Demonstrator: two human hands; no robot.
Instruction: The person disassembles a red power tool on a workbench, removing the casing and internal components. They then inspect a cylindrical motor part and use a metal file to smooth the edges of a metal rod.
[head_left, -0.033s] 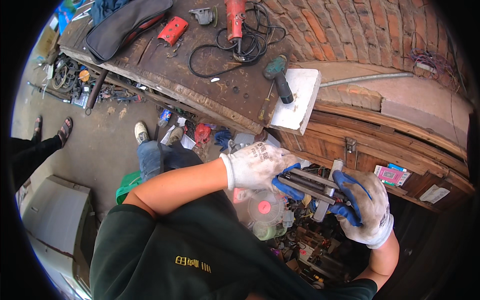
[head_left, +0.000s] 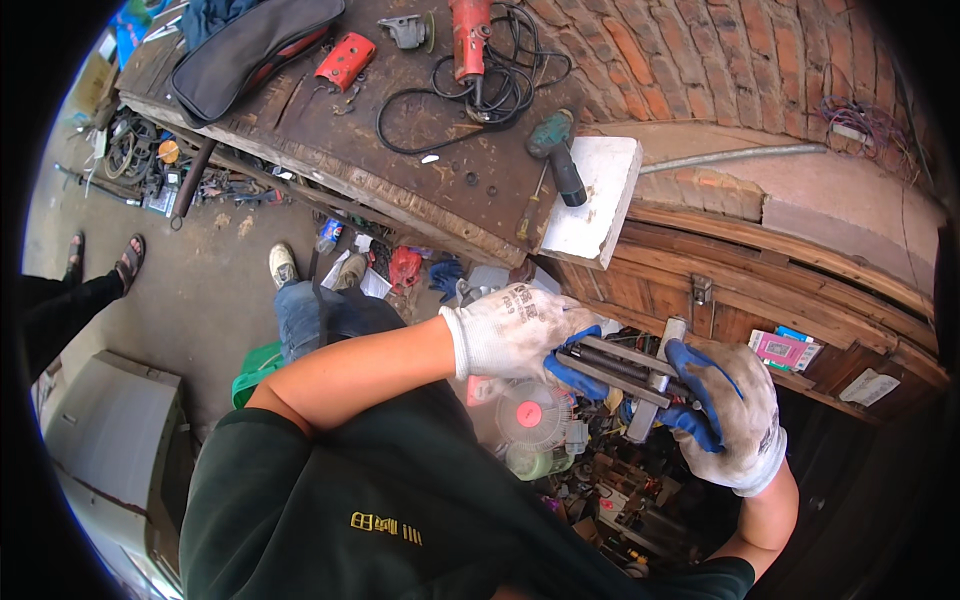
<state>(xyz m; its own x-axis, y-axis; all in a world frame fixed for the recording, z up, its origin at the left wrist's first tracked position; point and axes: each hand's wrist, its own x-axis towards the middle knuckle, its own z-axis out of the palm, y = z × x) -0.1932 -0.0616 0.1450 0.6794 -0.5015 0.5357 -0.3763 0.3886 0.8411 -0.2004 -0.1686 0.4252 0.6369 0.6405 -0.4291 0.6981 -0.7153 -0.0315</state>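
Both gloved hands grip a dark metal tool.
Left hand (head_left: pixel 515 335) and right hand (head_left: pixel 735 415) fingers wrap opposite ends of the metal tool (head_left: pixel 620 365), its long axis between them.

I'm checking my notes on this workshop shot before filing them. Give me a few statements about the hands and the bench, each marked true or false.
1. Both hands wear white gloves with blue palms. True.
2. The left hand and right hand together hold a dark metal bar assembly. True.
3. The left hand is bare. False: it is gloved.
4. A red angle grinder lies on the wooden workbench. True.
5. The green cordless drill is in the right hand. False: it lies on the bench by a white block.
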